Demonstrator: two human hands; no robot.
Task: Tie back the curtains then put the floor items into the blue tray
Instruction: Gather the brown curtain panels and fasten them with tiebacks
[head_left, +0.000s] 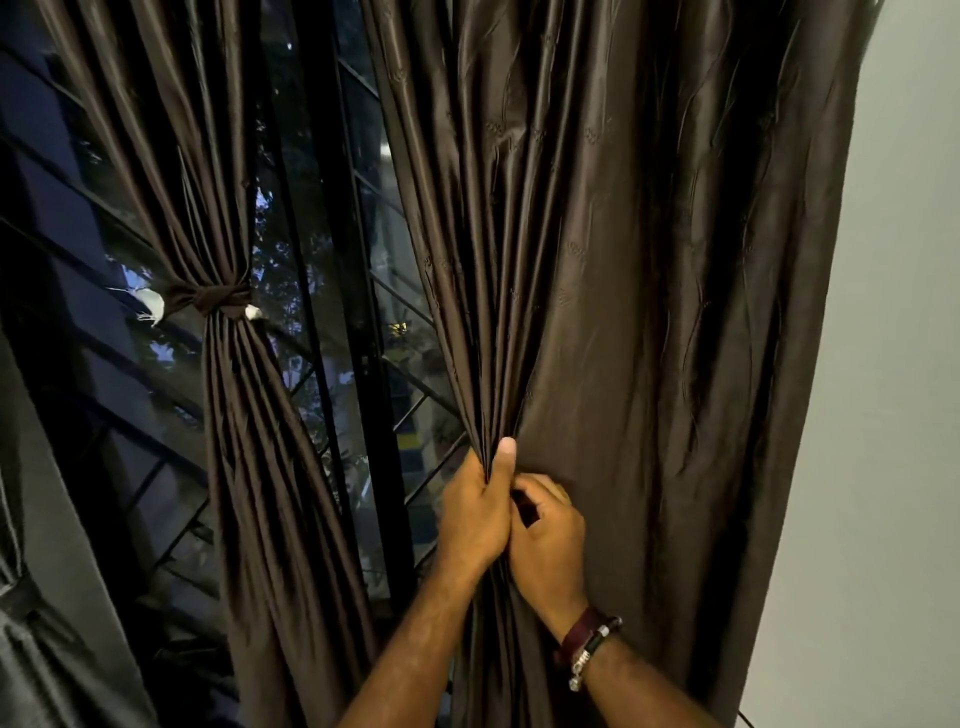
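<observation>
Right curtain (623, 270) fills centre and right of frame, hanging loose w/ no tie on it yet. Left hand (475, 512), lower centre, is clamped round a bunch of pleats at the curtain's left edge, thumb up, prob. to keep the gathered folds from slipping. Right hand (545, 540), touching it just to the right, curls into the cloth, likely pulling more fabric into the bunch. Left curtain (228, 208), at frame left, is already cinched by its tie (218, 300). Blue tray & floor items: not in view.
</observation>
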